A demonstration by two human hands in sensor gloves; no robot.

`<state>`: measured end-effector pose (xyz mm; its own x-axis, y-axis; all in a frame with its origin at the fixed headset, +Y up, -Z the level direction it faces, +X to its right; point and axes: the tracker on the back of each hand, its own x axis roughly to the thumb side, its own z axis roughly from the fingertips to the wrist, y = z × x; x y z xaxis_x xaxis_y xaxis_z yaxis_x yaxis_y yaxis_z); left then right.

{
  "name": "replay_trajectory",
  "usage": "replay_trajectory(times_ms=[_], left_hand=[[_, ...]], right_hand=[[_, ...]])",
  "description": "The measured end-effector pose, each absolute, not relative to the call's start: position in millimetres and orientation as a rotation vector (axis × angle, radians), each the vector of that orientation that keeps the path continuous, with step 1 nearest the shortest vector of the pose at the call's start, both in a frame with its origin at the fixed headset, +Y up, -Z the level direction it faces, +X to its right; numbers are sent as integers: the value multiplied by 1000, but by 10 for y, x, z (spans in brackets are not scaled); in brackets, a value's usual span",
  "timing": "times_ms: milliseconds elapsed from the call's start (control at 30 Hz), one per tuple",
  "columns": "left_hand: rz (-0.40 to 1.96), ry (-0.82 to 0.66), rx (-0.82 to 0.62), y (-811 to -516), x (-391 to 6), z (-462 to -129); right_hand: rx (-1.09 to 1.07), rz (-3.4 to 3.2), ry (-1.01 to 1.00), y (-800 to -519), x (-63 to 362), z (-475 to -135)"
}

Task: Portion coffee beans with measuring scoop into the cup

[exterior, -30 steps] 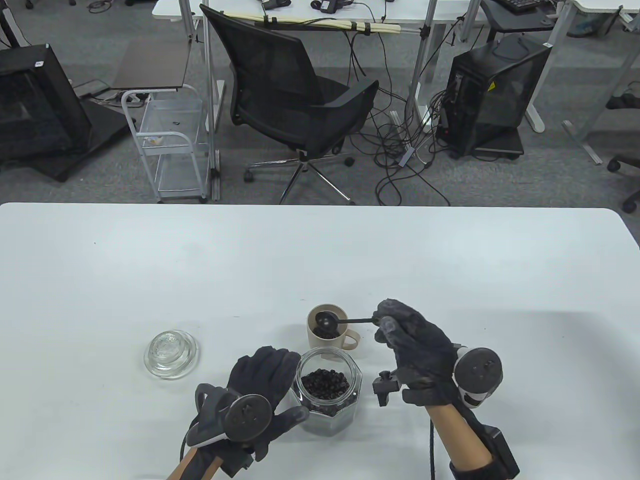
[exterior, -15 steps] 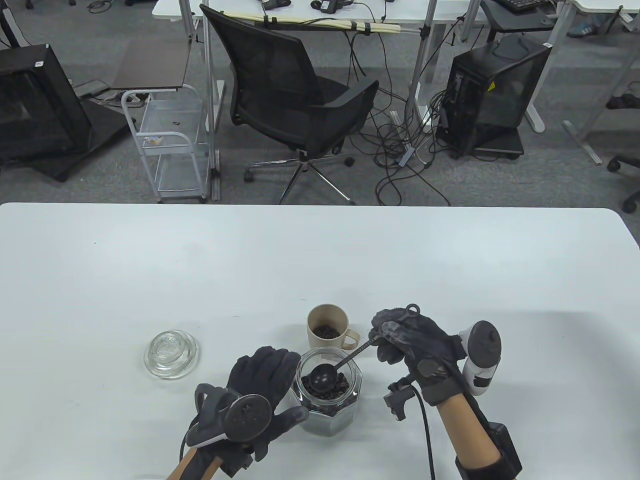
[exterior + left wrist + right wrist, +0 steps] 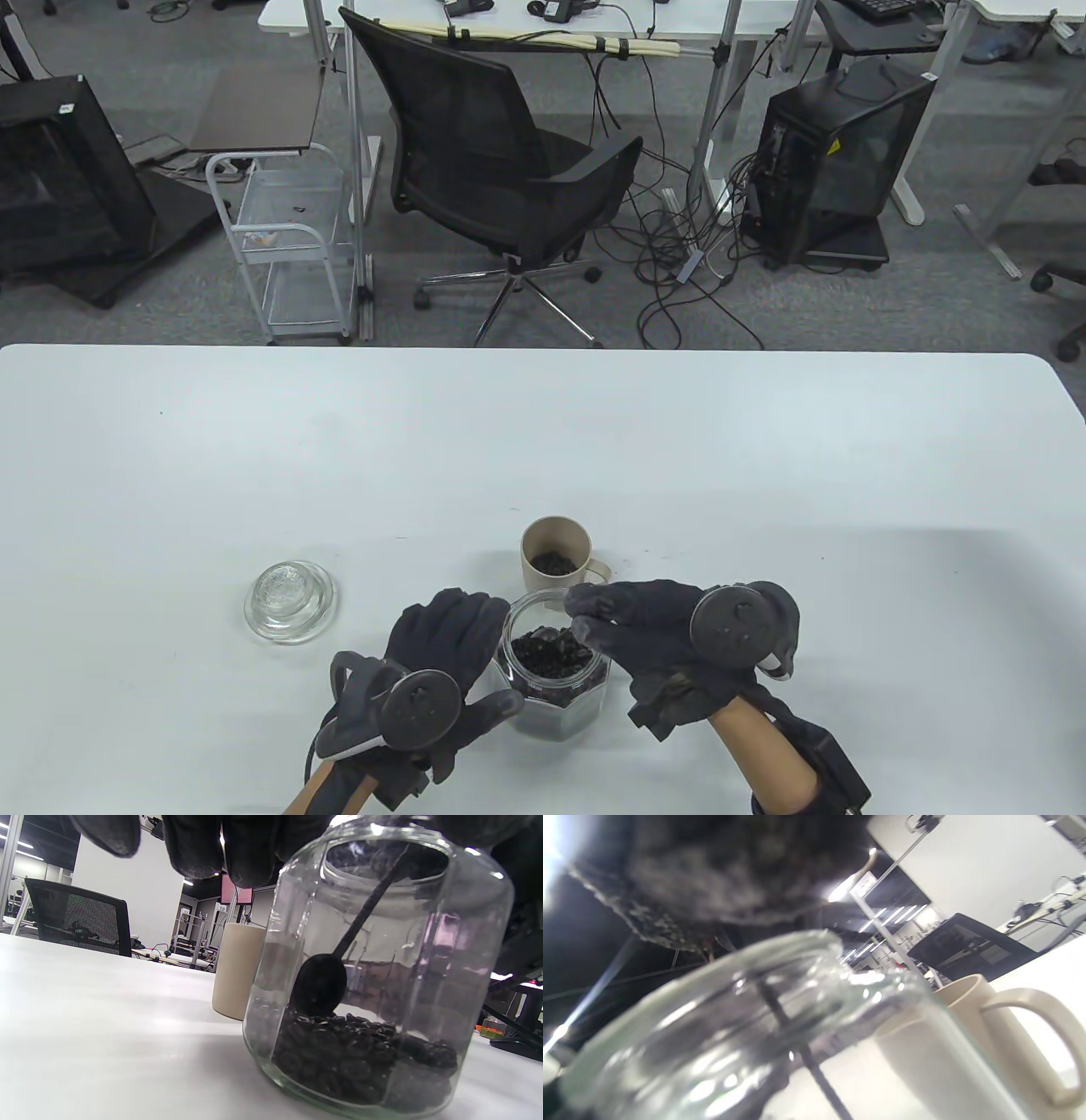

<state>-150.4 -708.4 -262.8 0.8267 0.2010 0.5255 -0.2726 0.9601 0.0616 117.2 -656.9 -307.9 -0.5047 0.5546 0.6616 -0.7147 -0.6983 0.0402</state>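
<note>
A glass jar (image 3: 560, 696) with coffee beans (image 3: 551, 655) stands near the table's front edge. My left hand (image 3: 450, 658) grips its left side. My right hand (image 3: 645, 632) hovers over the jar mouth and holds the black measuring scoop, hidden in the table view. Through the glass in the left wrist view, the scoop (image 3: 320, 984) points bowl down into the beans (image 3: 352, 1052), its thin handle rising to the mouth. The beige cup (image 3: 556, 556) just behind the jar holds some beans. In the right wrist view, the jar rim (image 3: 746, 984) and cup (image 3: 967, 1043) are close.
A glass lid (image 3: 289, 600) lies on the white table (image 3: 543, 441) left of the jar. Beyond the far table edge stand an office chair (image 3: 501, 170), a wire cart (image 3: 284, 255) and a computer case (image 3: 836, 161).
My right hand carried the scoop from over the cup back to the jar, then turned over and lowered the scoop bowl into the beans. The left hand has stayed on the jar.
</note>
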Motion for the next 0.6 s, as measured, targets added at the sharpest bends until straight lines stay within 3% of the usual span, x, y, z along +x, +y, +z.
replay_trajectory(times_ms=[233,600], left_hand=[[253,-543,135,-7084,-1502,-2627],[251,-543,136,-7082,-1501,-2627]], right_hand=[[958,2250,-226,-6580,1016,-2993],[740,2160,-122,-6655,1089,-3043]])
